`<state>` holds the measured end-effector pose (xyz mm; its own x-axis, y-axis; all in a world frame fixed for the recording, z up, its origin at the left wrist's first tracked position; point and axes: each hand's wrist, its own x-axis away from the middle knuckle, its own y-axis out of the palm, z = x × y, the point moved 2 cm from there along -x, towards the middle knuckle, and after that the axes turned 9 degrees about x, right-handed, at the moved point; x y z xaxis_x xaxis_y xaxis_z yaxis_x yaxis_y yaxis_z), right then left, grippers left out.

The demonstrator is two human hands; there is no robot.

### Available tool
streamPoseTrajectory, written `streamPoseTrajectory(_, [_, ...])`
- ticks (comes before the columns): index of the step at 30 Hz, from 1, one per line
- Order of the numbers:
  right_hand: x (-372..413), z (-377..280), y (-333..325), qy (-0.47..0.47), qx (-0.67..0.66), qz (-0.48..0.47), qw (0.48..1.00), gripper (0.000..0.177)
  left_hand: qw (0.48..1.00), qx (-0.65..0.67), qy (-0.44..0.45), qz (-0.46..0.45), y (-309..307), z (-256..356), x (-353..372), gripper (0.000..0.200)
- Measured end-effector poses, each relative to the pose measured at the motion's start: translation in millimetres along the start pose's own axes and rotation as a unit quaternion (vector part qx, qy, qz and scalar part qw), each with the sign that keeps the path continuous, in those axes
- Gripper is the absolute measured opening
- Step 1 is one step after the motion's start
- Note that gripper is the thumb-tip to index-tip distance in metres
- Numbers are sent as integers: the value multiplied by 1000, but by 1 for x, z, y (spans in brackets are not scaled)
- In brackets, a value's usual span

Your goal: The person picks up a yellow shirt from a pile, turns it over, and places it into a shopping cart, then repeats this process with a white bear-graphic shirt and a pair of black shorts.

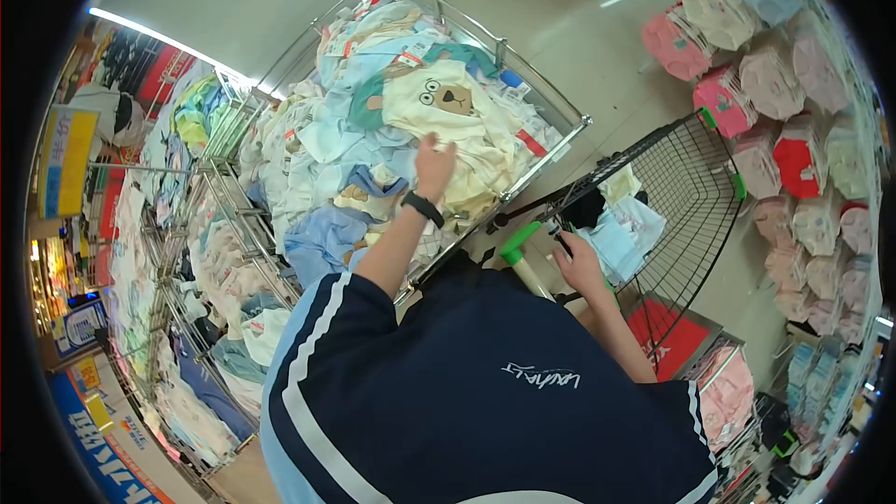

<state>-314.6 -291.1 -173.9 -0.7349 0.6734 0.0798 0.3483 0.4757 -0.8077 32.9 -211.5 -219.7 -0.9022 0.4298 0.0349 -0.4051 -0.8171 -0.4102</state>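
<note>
My left hand (435,166), with a black watch on its wrist, reaches over a heap of children's clothes. Its fingers are a little apart at the lower edge of a cream shirt (411,98) that has a bear face with glasses and green sleeves. Blue garments (327,238) lie just below that hand. At the shopping cart (691,187), my right hand (581,266) is closed near the green handle end (520,241). A small dark thing shows at its fingertips; I cannot tell what it is. Light blue clothing (627,233) lies in the cart beside this hand.
A metal rail (546,84) borders the clothes bin. More racks of clothes (201,271) stand on the left, with a yellow sign (70,161). Pink and white packs (770,79) hang on the right wall. A red panel (665,331) sits low by the cart.
</note>
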Motion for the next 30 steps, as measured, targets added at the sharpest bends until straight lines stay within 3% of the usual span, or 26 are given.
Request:
streamPoseTrajectory(2, [-6, 8, 0, 10, -26, -38, 999, 24, 996, 38, 1, 82, -14, -50, -54, 69])
streamPoseTrajectory(4, [-10, 9, -4, -1, -27, -40, 999, 22, 981, -45, -16, 188, -31, -48, -84, 84])
streamPoseTrajectory(7, [-14, 13, -3, 8, -35, -64, 997, 22, 960, -23, -65, 273, -50, -37, -113, 93])
streamPoseTrajectory(8, [-15, 15, 0, -22, -41, -29, 999, 18, 962, -26, -83, 260, -56, -32, -119, 91])
streamPoseTrajectory(13, [-14, 15, -1, -2, -43, -38, 998, 20, 976, -15, -162, 147, -72, -52, -158, 72])
streamPoseTrajectory(14, [-14, 16, -1, 5, -47, -43, 998, 22, 977, -86, -85, 173, -73, -61, -164, 51])
streamPoseTrajectory(17, [-12, 18, -2, 11, -50, -43, 998, 23, 986, -88, -126, 64, -86, -41, -163, 41])
streamPoseTrajectory(20, [-11, 17, -4, 14, -64, -39, 997, 24, 980, -117, -103, 126, -79, -51, -158, 36])
streamPoseTrajectory(23, [-9, 26, 1, 4, -72, -35, 997, 26, 968, 46, -95, 227, -66, -45, -146, 30])
streamPoseTrajectory(24, [-7, 27, 1, 13, -81, -37, 996, 27, 966, 107, -79, 222, -61, -39, -142, 28])
streamPoseTrajectory(26, [-6, 25, -3, 31, -99, -42, 994, 28, 950, 229, -49, 208, -57, -15, -134, 25])
streamPoseTrajectory(29, [-7, 24, -8, 81, -213, -40, 973, 29, 959, 267, 20, 95, -61, 23, -129, 24])
streamPoseTrajectory(30, [-6, 29, -6, 97, -244, -40, 964, 26, 946, 316, -28, 63, -58, 17, -141, 21])
